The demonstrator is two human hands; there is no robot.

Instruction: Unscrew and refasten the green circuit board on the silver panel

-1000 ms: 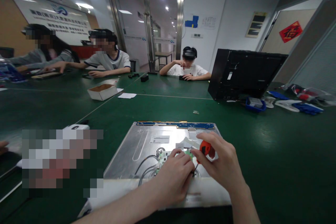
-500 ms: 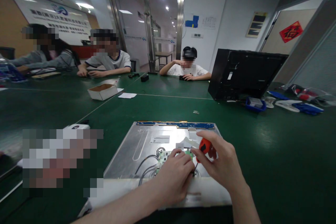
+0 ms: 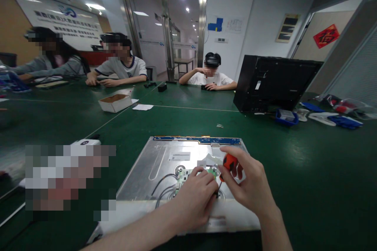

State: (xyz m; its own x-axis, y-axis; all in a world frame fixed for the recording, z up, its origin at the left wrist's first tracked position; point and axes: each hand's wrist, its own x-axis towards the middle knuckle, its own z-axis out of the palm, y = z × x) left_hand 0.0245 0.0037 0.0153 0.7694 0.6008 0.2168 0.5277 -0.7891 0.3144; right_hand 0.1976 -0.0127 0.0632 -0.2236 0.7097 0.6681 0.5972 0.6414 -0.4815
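A silver metal panel (image 3: 165, 160) lies flat on the green table (image 3: 294, 172) in front of me, with a blue strip board (image 3: 200, 140) along its far edge. My right hand (image 3: 247, 188) is closed round an orange-handled screwdriver (image 3: 230, 163) whose tip points down at the panel's middle. My left hand (image 3: 193, 198) rests curled on the panel beside the tip, its fingers pressing on a small green circuit board (image 3: 184, 175) from which grey wires (image 3: 161, 190) run.
A black monitor housing (image 3: 273, 82) stands at the back right, with a blue tray (image 3: 286, 117) and blue gloves (image 3: 344, 120) beside it. An open cardboard box (image 3: 114, 102) sits at the left middle. Three other people sit at the far side of the table.
My right hand has turned slightly on the screwdriver handle, which sits a little lower and to the left. The left hand stays put on the circuit board.
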